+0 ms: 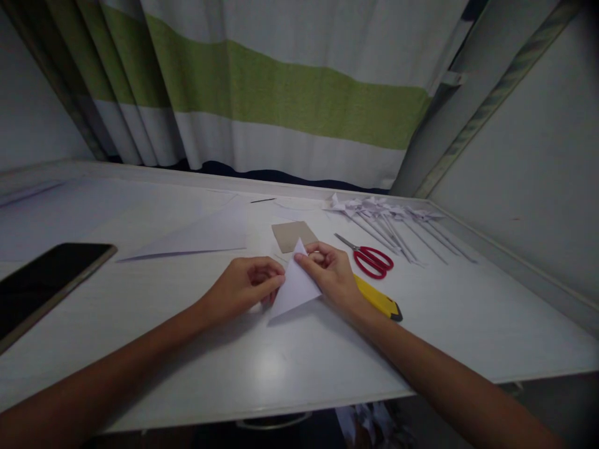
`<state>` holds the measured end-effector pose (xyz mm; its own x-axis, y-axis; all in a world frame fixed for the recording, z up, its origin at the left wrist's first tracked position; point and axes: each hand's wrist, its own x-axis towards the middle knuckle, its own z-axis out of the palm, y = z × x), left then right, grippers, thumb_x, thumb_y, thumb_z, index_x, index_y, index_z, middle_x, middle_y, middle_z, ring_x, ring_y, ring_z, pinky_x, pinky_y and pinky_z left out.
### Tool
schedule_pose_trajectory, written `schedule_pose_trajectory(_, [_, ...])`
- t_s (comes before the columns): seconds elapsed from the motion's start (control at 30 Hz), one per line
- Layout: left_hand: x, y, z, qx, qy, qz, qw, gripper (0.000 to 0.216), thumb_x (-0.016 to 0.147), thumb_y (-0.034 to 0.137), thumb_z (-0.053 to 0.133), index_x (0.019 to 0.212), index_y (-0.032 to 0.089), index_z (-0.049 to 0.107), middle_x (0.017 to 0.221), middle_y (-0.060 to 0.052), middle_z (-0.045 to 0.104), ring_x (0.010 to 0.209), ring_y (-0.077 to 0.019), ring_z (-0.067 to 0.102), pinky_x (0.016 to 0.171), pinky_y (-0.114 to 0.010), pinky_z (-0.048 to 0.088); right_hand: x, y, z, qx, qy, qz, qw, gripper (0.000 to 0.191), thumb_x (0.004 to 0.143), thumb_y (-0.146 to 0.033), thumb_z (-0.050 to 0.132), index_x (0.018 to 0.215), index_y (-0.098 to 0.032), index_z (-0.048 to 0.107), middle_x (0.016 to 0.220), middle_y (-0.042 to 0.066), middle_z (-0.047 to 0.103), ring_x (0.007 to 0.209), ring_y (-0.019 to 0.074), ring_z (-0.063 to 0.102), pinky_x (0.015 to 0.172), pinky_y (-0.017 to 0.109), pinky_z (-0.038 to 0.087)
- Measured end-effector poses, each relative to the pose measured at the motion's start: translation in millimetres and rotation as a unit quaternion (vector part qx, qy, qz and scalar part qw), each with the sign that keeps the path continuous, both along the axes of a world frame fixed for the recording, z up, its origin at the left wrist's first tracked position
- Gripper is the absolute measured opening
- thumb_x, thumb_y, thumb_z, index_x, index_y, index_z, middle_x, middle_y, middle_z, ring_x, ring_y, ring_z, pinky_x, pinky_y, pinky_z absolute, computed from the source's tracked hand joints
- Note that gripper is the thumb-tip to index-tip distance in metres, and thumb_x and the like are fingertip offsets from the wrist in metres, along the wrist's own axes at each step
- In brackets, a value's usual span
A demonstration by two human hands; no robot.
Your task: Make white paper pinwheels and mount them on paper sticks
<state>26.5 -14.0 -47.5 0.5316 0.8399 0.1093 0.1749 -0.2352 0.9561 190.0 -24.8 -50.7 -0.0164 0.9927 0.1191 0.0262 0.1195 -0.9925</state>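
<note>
A white paper folded into a triangle (294, 287) lies on the white table (262, 368) in front of me. My left hand (246, 284) pinches its left edge with curled fingers. My right hand (330, 271) presses on its upper right edge, thumb and fingers closed on the paper near the top corner. Both forearms reach in from the bottom of the view.
Red-handled scissors (369, 257) and a yellow utility knife (378, 299) lie right of my right hand. A brown card (292, 235) sits behind the paper. A large folded white sheet (201, 237), a dark phone (42, 280) at left, several paper pinwheels (397, 218) at back right.
</note>
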Motion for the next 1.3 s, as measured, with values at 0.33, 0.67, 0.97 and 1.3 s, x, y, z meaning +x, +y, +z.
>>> schedule_pose_trajectory(0.33, [26.4,20.7,36.2,0.061,-0.076,0.088,0.991,0.009,0.066,0.018,0.058,0.065,0.009,0.058,0.047,0.003,0.052,0.041,-0.0054,0.045,0.041,-0.016,0.036,15.7,21.3,24.4,0.096,-0.044,0.086,0.991,0.026,0.071,-0.037,0.055,0.082,-0.014,0.053,0.054,-0.003,0.055,0.038,0.0062,0.048,0.031,0.015,0.032])
schedule_pose_trajectory(0.67, [28.4,17.4,18.6,0.067,-0.117,0.112,0.985,0.008,0.069,0.016,0.057,0.063,0.011,0.056,0.047,0.003,0.052,0.042,-0.0061,0.047,0.043,-0.017,0.038,25.2,16.1,16.9,0.040,0.032,0.172,0.984,0.039,0.071,-0.037,0.056,0.098,-0.008,0.056,0.042,-0.004,0.052,0.031,0.0065,0.047,0.028,0.014,0.030])
schedule_pose_trajectory(0.97, [29.0,16.4,9.0,-0.039,-0.173,0.067,0.982,0.010,0.074,0.024,0.052,0.076,0.014,0.050,0.049,0.004,0.052,0.040,-0.0079,0.048,0.039,-0.019,0.039,28.7,10.8,14.3,0.035,0.003,0.188,0.981,0.038,0.076,-0.030,0.050,0.109,-0.011,0.055,0.040,-0.003,0.052,0.034,0.0078,0.051,0.032,0.016,0.036])
schedule_pose_trajectory(1.3, [30.5,11.6,9.1,-0.091,-0.209,-0.023,0.973,0.040,0.081,0.044,0.036,0.065,0.011,0.051,0.054,-0.005,0.057,0.051,-0.0167,0.058,0.048,-0.027,0.042,39.2,10.3,10.4,0.185,-0.185,0.100,0.960,0.035,0.080,-0.016,0.038,0.109,-0.023,0.056,0.052,-0.003,0.054,0.043,0.0061,0.048,0.045,0.019,0.043])
